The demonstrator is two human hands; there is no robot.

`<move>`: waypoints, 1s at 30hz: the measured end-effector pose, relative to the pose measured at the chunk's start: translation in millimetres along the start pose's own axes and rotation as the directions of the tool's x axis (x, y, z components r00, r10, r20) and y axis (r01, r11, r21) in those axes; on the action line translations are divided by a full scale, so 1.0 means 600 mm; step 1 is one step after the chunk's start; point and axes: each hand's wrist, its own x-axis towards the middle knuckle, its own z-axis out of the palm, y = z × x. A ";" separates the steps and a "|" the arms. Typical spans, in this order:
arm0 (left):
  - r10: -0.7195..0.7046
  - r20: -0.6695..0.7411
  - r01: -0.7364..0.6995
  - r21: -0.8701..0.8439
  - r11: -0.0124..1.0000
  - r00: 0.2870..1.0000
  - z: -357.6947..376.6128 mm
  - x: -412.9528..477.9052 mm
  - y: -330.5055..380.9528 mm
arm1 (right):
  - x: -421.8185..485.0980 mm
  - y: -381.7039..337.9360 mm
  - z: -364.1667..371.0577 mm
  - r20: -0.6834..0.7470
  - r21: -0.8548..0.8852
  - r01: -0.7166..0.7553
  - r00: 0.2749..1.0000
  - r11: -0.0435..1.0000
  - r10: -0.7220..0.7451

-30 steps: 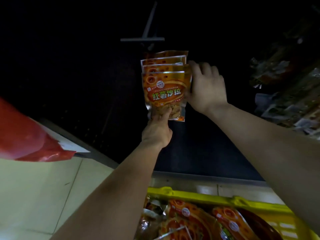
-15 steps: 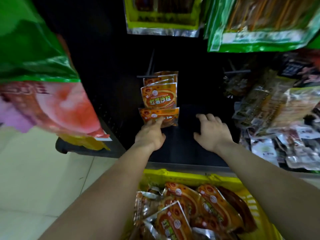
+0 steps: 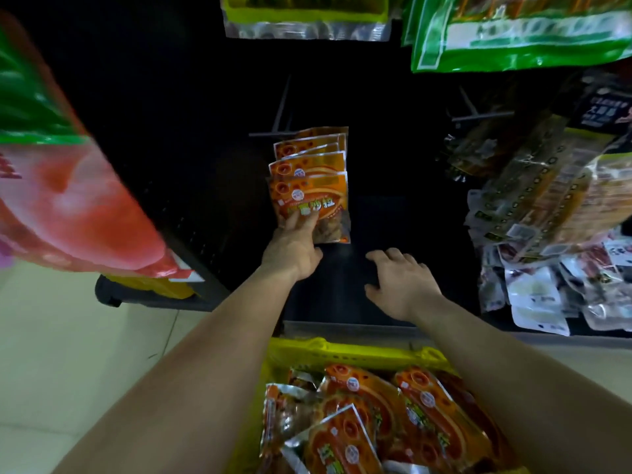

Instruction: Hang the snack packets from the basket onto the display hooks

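At the left of the dark shelf bay, your left hand (image 3: 294, 249) reaches up to the row of orange foil snack packets (image 3: 311, 186) hanging from the thin dark metal display hook (image 3: 266, 134). Its fingers (image 3: 301, 222) lie across the lower front of the nearest packet, whose long axis hangs straight down. You cannot tell whether the thumb pinches it or the hand only steadies it. Just right of that, your right hand (image 3: 402, 283) hovers apart from the hung row, fingers spread and slack, holding nothing. The next move likely turns on that free hand. The loose orange snack packets (image 3: 420, 415) lie in the yellow plastic basket (image 3: 420, 354) below it and nearer to you, behind its fingertips rather than ahead, so you would have to draw back and down. Their long axes run mostly away from you, tops toward the shelf. They overlap, so aim for the uppermost one.
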 end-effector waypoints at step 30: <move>0.115 0.140 -0.125 0.071 0.990 0.984 0.072 -0.400 -0.005 | -0.312 0.034 -0.018 0.120 0.045 -0.101 0.988 0.994 0.095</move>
